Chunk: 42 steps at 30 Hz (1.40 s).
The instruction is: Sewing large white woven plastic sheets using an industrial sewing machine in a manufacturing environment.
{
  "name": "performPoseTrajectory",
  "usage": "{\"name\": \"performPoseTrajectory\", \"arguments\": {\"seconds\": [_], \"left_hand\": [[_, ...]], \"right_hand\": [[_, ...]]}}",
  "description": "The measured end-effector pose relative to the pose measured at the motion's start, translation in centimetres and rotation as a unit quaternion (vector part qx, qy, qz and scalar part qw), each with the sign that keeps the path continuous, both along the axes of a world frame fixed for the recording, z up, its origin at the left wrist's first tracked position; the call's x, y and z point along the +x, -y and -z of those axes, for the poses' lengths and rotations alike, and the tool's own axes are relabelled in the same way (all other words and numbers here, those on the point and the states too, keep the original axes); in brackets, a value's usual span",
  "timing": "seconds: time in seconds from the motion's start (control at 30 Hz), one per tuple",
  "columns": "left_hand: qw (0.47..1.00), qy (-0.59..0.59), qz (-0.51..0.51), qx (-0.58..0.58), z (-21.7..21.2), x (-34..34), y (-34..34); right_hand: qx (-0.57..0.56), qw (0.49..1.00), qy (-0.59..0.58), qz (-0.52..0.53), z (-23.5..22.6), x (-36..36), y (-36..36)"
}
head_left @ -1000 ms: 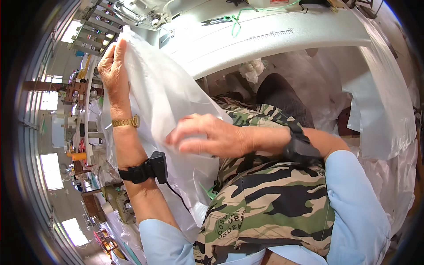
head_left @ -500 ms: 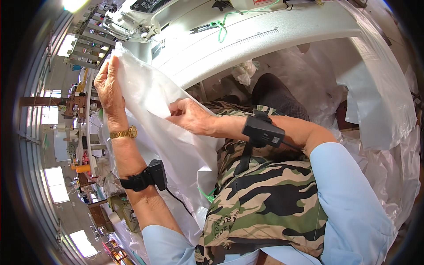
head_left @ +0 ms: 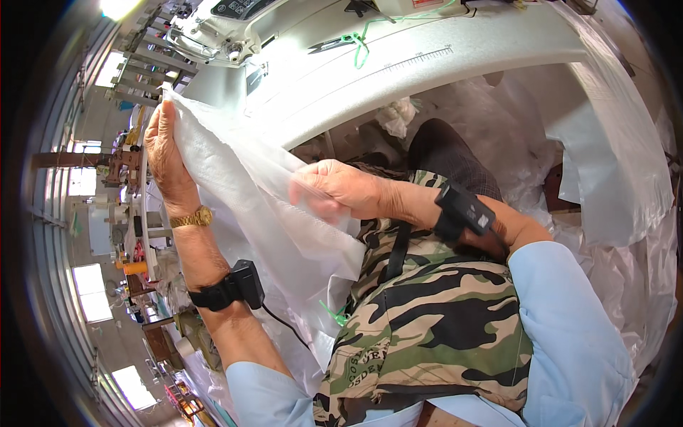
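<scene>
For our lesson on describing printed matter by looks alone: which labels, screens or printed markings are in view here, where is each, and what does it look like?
Dark control panel: top edge, on the white sewing machine; rounded, dark.
Printed ruler scale: along the machine's arm; thin dark ticks on white.
Small red label: top edge of the machine; only a strip shows.
Pale print on the camouflage apron: near the bottom; curved pale letters.
</scene>
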<state>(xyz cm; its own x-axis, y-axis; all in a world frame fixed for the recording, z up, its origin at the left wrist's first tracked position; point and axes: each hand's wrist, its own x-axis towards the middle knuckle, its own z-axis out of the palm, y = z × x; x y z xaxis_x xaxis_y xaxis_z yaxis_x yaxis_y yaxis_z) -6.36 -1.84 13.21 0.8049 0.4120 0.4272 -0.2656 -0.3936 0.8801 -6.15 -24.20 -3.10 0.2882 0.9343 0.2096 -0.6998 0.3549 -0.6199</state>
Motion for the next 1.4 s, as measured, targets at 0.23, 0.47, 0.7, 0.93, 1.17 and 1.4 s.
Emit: {"name": "performPoseTrajectory", "arguments": {"seconds": [0.23,0.47,0.7,0.93,1.17,1.4], "left_hand": [[0.998,-0.015,-0.01,0.053,-1.3,0.2,1.3],[0.993,-0.016,0.066,0.093,-2.2,1.4,-0.4],[0.984,-0.045,0.082,0.151,-2.4,1.7,2.4],[0.98,0.017,0.096,0.174,-1.1,0.9,3.8],[0.978,0.0,0.093,0.185,-0.7,0.7,4.4],[0.966,-0.021,0.06,0.252,-1.1,0.0,4.9]], "right_hand": [[-0.155,0.958,0.197,-0.138,4.3,3.2,3.5],[-0.373,0.662,0.615,0.211,-0.1,3.6,5.4],[-0.097,0.743,0.406,0.524,-9.7,5.1,0.4],[-0.079,0.868,0.394,0.29,-11.6,9.9,-2.8],[-0.111,0.898,0.367,0.217,-10.4,10.6,-2.7],[-0.082,0.93,0.279,0.223,-10.6,9.2,-2.6]]}}
